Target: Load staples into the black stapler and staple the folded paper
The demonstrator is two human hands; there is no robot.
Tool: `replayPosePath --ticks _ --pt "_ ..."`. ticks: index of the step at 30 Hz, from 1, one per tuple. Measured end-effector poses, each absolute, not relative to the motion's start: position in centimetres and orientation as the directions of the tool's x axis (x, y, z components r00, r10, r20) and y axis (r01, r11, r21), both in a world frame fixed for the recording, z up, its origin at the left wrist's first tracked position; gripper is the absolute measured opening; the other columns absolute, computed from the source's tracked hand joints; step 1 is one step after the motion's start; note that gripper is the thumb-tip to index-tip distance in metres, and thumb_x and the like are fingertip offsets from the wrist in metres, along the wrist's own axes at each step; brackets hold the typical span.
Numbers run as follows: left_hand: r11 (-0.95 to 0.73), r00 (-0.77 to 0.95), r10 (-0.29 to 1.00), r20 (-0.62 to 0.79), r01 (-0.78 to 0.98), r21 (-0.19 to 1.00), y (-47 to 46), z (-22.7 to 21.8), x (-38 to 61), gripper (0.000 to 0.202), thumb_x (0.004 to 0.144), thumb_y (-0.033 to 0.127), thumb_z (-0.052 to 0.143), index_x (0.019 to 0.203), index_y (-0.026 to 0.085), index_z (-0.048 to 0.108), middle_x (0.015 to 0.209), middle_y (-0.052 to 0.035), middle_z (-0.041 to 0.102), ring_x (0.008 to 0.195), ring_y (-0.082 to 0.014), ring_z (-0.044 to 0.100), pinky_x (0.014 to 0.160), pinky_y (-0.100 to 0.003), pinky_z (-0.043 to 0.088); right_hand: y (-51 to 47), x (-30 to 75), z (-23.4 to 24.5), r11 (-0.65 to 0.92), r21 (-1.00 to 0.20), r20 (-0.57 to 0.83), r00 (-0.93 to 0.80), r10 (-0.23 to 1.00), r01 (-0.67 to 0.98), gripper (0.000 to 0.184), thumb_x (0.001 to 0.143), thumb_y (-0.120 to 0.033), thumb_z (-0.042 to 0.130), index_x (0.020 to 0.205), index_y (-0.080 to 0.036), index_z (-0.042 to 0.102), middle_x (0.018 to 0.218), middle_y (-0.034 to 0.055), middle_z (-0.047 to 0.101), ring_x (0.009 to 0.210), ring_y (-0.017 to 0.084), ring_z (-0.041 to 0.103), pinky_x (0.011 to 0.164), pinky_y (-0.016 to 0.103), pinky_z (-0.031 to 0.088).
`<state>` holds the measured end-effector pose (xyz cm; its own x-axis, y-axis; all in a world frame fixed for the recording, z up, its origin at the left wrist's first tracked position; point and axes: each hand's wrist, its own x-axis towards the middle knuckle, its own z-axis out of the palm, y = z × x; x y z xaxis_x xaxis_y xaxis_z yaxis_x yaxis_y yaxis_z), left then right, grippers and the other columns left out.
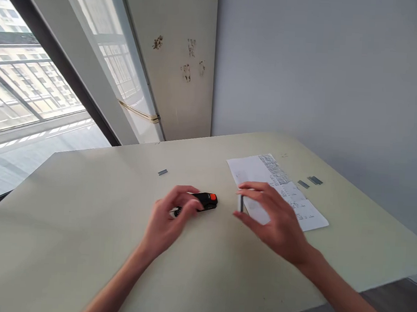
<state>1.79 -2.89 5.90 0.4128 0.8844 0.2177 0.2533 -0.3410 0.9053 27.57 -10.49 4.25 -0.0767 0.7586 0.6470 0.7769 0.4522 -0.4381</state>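
A black stapler (pixel 205 201) with an orange-red tip lies on the table, angled up to the right. My left hand (pixel 171 215) is curled around its rear part, thumb in front and fingers behind, hiding much of it. To the right, my right hand (pixel 273 221) pinches a strip of staples (pixel 240 203) upright between thumb and fingertips, apart from the stapler. Beyond that hand, and partly covered by it, are printed paper sheets (pixel 246 169).
One short staple strip (pixel 162 172) lies behind the stapler. More staple strips (pixel 315 180) rest right of the papers. The pale table (pixel 83 242) meets a grey wall (pixel 305 77) on the right; a white fridge (pixel 183 102) stands behind it, with a window on the left.
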Motion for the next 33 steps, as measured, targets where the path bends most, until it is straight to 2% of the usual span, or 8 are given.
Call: replayPosePath --ticks 4,7,12,16,21,25,29,33 --pt "-0.382 0.106 0.912 0.396 0.569 0.728 -0.7 3.6 -1.8 0.027 0.098 0.048 0.058 0.097 0.022 0.066 0.073 0.0 0.064 0.067 -0.0153 0.058 0.062 -0.025 0.046 -12.1 36.5 1.5 0.01 -0.533 0.441 0.268 0.856 0.846 0.034 0.097 -0.053 0.064 0.12 -0.028 0.068 0.123 0.007 0.073 0.098 0.026 0.073 0.084 0.04 0.06" --pt "-0.318 -0.012 0.895 0.446 0.682 0.658 0.6 2.3 -4.2 0.027 0.096 0.049 0.058 0.091 0.024 0.064 0.073 0.0012 0.06 0.063 -0.0143 0.049 0.057 -0.024 0.04 -12.8 43.1 -0.9 -0.261 -0.552 0.329 0.495 0.804 0.792 0.048 0.092 -0.063 0.061 0.116 -0.023 0.07 0.122 0.0122 0.073 0.092 0.028 0.073 0.076 0.041 0.058" --pt "-0.23 0.056 0.962 0.267 0.693 0.683 2.0 1.8 -6.1 0.034 0.094 0.058 0.055 0.092 0.025 0.063 0.07 0.0033 0.055 0.062 -0.0145 0.048 0.058 -0.025 0.04 -12.6 49.0 -2.8 -0.411 -0.507 0.22 0.575 0.788 0.757 0.053 0.09 -0.063 0.06 0.112 -0.016 0.072 0.121 0.0228 0.07 0.094 0.033 0.072 0.083 0.046 0.053" --pt "-0.153 0.031 0.986 0.166 0.585 0.796 3.0 1.5 -6.6 0.042 0.091 0.063 0.058 0.101 0.023 0.064 0.074 0.0023 0.056 0.065 -0.0154 0.053 0.059 -0.026 0.041 -11.9 48.9 -2.6 -0.482 -0.469 0.213 0.625 0.751 0.74 0.053 0.089 -0.062 0.06 0.115 -0.017 0.07 0.129 0.0233 0.066 0.107 0.038 0.069 0.078 0.048 0.053" --pt "-0.158 0.017 0.985 0.174 0.509 0.846 3.2 1.0 -7.1 0.031 0.091 0.053 0.058 0.101 0.023 0.061 0.079 0.0033 0.051 0.06 -0.0126 0.047 0.054 -0.024 0.036 -10.7 43.6 -0.8 -0.265 -0.516 0.377 0.493 0.784 0.815 0.045 0.095 -0.058 0.057 0.121 -0.023 0.067 0.128 0.0145 0.067 0.099 0.029 0.07 0.078 0.042 0.056" --pt "-0.184 0.004 0.975 0.22 0.562 0.806 3.9 0.4 -7.1 0.025 0.094 0.047 0.051 0.097 0.024 0.06 0.078 0.0022 0.054 0.061 -0.0142 0.049 0.056 -0.025 0.041 -8.9 36.9 0.9 0.03 -0.599 0.347 0.226 0.91 0.8 0.035 0.099 -0.054 0.057 0.12 -0.028 0.067 0.129 0.009 0.068 0.099 0.025 0.068 0.067 0.033 0.057" --pt "-0.218 -0.001 0.952 0.305 0.695 0.685 5.8 -0.2 -6.5 0.03 0.095 0.048 0.051 0.107 0.024 0.061 0.092 -0.0026 0.065 0.074 -0.0185 0.061 0.071 -0.031 0.051 -6.2 30.9 1.9 0.265 -0.676 0.303 -0.069 0.95 0.688 0.029 0.103 -0.048 0.056 0.125 -0.031 0.063 0.129 0.0066 0.067 0.111 0.024 0.066 0.093 0.04 0.059" --pt "-0.251 0.052 0.944 0.324 0.75 0.611 8.8 -0.9 -5.6 0.042 0.091 0.052 0.057 0.12 0.022 0.062 0.106 -0.0068 0.064 0.09 -0.0233 0.064 0.087 -0.038 0.053 -4.1 26.5 1.8 0.361 -0.723 0.244 -0.27 0.931 0.589 0.035 0.101 -0.045 0.061 0.134 -0.033 0.058 0.136 0.0052 0.064 0.123 0.024 0.063 0.105 0.043 0.054"
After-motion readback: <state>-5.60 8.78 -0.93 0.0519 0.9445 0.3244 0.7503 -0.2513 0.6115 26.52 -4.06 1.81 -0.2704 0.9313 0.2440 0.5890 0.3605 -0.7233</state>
